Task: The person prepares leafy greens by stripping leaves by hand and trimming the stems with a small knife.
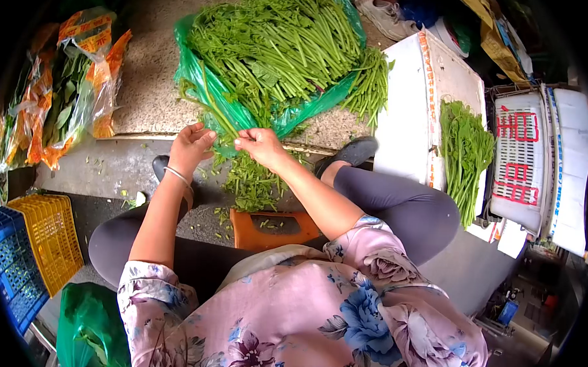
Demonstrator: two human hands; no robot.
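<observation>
My right hand (pixel 259 146) is closed on the lower ends of a few green stems (pixel 213 109), which slant up and to the left. Beside it on the left, my left hand (pixel 194 145) has its fingers curled with the thumb near them; whether anything is between them is too small to tell. Just beyond my hands, a large heap of leafy green stems (pixel 280 42) lies on an open green plastic bag (pixel 324 107). Cut leaves and stem bits (pixel 253 182) are piled below my hands, between my legs.
White foam boxes (pixel 402 109) stand on the right, one bearing a green bunch (pixel 464 155). Bagged greens (pixel 68 85) lie at left. Yellow (pixel 45 238) and blue crates (pixel 13 263) and a green bag (pixel 91 325) are lower left. An orange stool (pixel 249 231) is between my legs.
</observation>
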